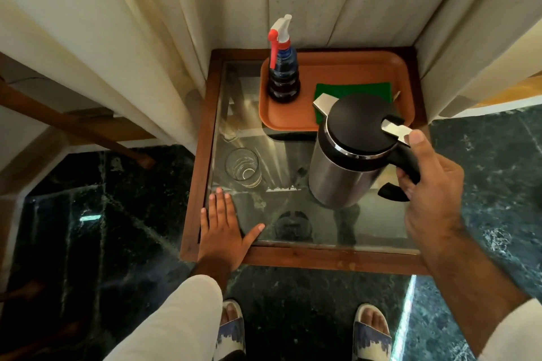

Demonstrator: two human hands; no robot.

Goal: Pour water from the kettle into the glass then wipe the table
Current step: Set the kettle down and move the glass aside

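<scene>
A steel kettle (346,161) with a black lid stands upright at the right of the glass-topped table (308,228). My right hand (431,182) is wrapped around its black handle, thumb near the lid lever. A clear, empty-looking glass (243,167) stands at the table's left side. My left hand (224,228) lies flat and spread on the table's near left corner, just in front of the glass. A folded green cloth (352,91) lies on the orange tray (337,67), partly hidden behind the kettle.
A spray bottle (283,67) with blue liquid and a red trigger stands on the tray's left end. Cream curtains (176,38) hang behind and on both sides of the table. A wooden chair leg (88,132) slants at the left. The floor is dark green marble.
</scene>
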